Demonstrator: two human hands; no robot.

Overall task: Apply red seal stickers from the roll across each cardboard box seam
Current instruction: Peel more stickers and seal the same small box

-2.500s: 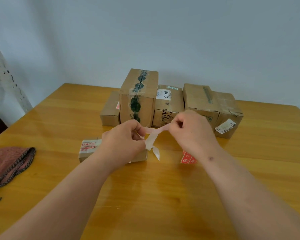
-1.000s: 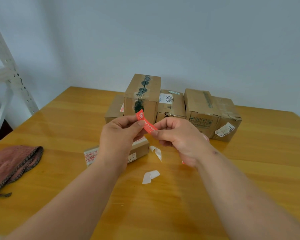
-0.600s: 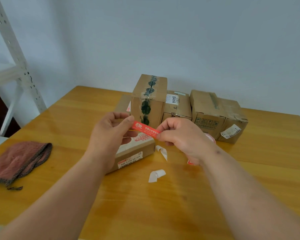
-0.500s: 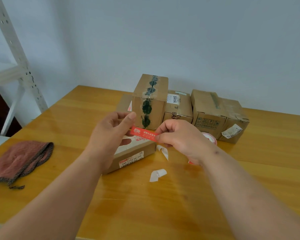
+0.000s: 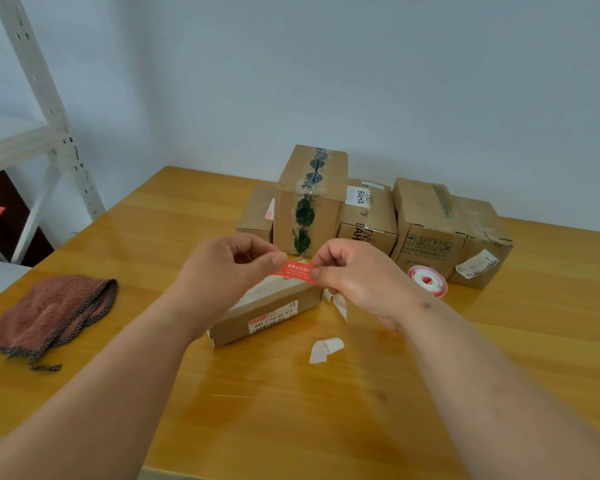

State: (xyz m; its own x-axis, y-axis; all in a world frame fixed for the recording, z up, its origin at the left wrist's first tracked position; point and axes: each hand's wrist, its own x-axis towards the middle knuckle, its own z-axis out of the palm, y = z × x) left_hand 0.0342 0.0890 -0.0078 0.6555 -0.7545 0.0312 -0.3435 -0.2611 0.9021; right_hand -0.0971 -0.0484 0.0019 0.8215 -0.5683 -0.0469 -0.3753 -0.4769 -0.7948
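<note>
**Red seal sticker held over the flat box**

Yellow wooden table [image 5: 326, 410] against a pale wall carries the work. At its middle, a red seal sticker [image 5: 297, 271] with white print too small to read is stretched level just above the far end of a flat cardboard box [image 5: 267, 311]. Left hand [image 5: 222, 271] pinches its left end between thumb and curled forefinger; right hand [image 5: 354, 275] pinches the right end likewise. The box's side label reads "642 L714 00 015". The sticker roll [image 5: 427, 280] lies right of the hands. Two curled white backing scraps [image 5: 324, 349] lie nearby. Behind stand taller boxes [image 5: 310, 199], one marked "BAHA". A reddish cloth [image 5: 45, 315] lies far left.
</note>
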